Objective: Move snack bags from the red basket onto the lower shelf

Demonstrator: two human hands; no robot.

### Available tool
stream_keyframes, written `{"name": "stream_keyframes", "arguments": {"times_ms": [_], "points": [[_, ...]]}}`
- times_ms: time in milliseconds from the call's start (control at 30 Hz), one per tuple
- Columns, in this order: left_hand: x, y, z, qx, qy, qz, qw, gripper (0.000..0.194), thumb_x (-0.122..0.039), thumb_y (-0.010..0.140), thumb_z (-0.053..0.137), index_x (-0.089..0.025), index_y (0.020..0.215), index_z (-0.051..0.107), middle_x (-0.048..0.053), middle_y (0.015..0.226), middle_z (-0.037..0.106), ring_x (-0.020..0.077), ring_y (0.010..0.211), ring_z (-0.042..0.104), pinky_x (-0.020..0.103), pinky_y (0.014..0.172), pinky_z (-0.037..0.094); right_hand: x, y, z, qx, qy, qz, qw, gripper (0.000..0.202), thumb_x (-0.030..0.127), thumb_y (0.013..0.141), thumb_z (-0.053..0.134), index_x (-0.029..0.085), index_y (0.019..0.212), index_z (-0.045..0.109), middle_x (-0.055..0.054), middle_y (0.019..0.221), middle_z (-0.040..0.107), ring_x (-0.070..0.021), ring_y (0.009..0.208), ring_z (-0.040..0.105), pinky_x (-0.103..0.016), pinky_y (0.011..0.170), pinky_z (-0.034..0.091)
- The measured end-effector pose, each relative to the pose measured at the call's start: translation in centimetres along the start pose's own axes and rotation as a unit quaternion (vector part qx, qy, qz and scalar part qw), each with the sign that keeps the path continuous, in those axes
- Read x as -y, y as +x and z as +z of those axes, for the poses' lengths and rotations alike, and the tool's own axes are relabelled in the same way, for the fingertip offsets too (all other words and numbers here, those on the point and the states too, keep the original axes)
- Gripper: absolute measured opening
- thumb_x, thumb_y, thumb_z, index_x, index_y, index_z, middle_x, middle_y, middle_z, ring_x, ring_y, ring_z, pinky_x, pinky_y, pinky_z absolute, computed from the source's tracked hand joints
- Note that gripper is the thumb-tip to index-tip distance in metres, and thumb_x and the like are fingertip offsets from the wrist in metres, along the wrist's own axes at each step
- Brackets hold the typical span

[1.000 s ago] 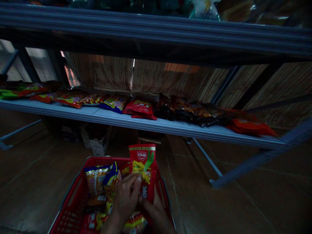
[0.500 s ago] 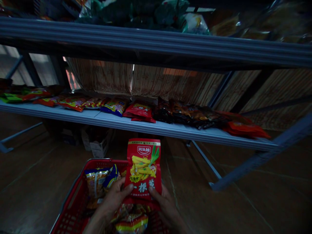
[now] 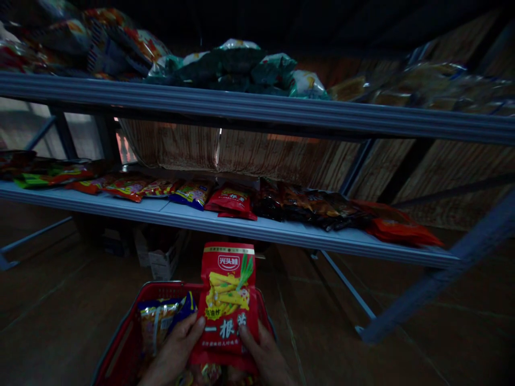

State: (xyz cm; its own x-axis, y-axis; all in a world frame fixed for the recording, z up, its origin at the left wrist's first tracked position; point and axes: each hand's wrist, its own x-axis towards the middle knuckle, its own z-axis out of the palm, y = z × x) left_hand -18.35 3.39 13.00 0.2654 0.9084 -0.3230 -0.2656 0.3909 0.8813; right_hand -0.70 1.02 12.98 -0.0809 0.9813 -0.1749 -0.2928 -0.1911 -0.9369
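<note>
Dim room: brown floor [image 3: 322,343], patterned curtain [image 3: 173,147] behind a metal rack. Grip: both hands engaged; left hand [image 3: 177,343] pinching the left side of a red snack packet [image 3: 227,300], right hand [image 3: 265,351] pinching its right side, thumbs on the printed front. Packet position: over a red basket [image 3: 177,287], printed face toward the wearer, top edge uppermost. Inside basket, left of held packet: a blue-topped packet [image 3: 155,327]; more wrappers below the hands, too dark to identify with confidence. Outward, lower shelf [image 3: 161,212], row from left: green packets [image 3: 44,177], orange-red packets [image 3: 129,185], a blue-yellow packet [image 3: 193,194], red packets [image 3: 232,201] printed like the held one, dark glossy packets [image 3: 271,201], orange packets [image 3: 396,224]. Upper shelf [image 3: 241,104]: teal bags [image 3: 233,64] near the middle. Beneath lower shelf: whitish box [image 3: 163,262].
</note>
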Motion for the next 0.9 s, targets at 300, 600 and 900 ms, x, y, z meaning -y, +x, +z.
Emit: {"name": "stream_keyframes", "arguments": {"times_ms": [300,600,900], "points": [[-3.0,-0.8,-0.4,0.080,0.009,0.032,0.996,0.047,-0.041,0.063,0.071,-0.017,0.102,0.058,0.008,0.083,0.070,0.0134,0.051,0.060,0.022,0.040,0.046,2.6,-0.3,0.4,0.091,-0.045,-0.030,0.994,0.049,0.048,0.064,0.067,0.019,0.102,0.057,-0.007,0.095,0.069,-0.0202,0.068,0.066,-0.031,0.057,0.052],[-12.5,3.2,2.4,0.026,0.060,0.174,0.983,0.038,-0.039,0.069,0.065,-0.012,0.096,0.061,0.003,0.073,0.067,0.0036,0.041,0.047,0.015,0.037,0.039,12.1,4.8,3.4,0.041,-0.046,-0.110,0.992,0.043,0.038,0.069,0.066,0.017,0.105,0.055,-0.006,0.098,0.068,-0.0192,0.079,0.065,-0.026,0.056,0.055],[-21.9,11.0,6.6,-0.018,0.075,0.198,0.977,0.022,-0.009,0.075,0.058,-0.008,0.097,0.057,0.006,0.085,0.064,0.0055,0.052,0.055,0.013,0.037,0.043,20.0,13.2,3.5,-0.075,0.026,-0.180,0.980,0.041,0.017,0.068,0.067,0.019,0.106,0.052,-0.004,0.100,0.062,-0.0125,0.072,0.063,-0.019,0.050,0.058]]}}
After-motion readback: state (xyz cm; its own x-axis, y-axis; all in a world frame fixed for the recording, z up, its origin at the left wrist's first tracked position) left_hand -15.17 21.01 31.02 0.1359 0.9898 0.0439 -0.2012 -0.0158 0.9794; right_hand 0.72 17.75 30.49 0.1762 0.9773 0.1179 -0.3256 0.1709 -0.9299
